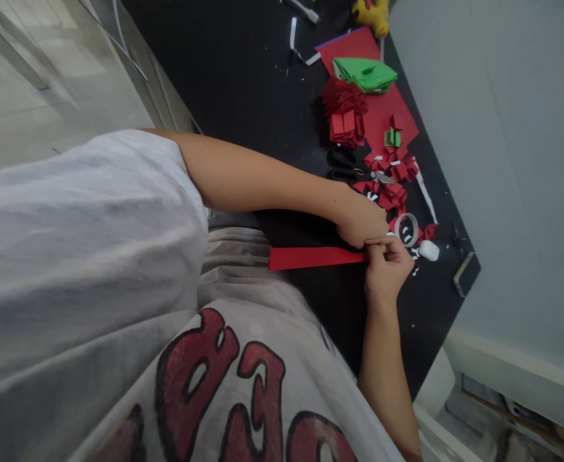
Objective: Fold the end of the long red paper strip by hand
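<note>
A long red paper strip (315, 258) stretches from near my lap to my hands, its near end hanging over the table edge. My right hand (388, 266) pinches the strip's far end between thumb and fingers. Against it, my left hand (364, 217) is closed at the same end; its fingertips are partly hidden. Just beyond the hands lie a roll of clear tape (406, 230), a white rounded case (428, 250) and small folded red paper pieces (392, 194). Scissors (358, 174) with black handles lie beside my left wrist.
Stacked folded red paper (345, 112), a green paper bundle (366, 74) and red sheets (394, 115) lie further up the black table (243, 70). A yellow toy (375, 14) sits at the top. A phone (466, 274) lies at the corner by the wall.
</note>
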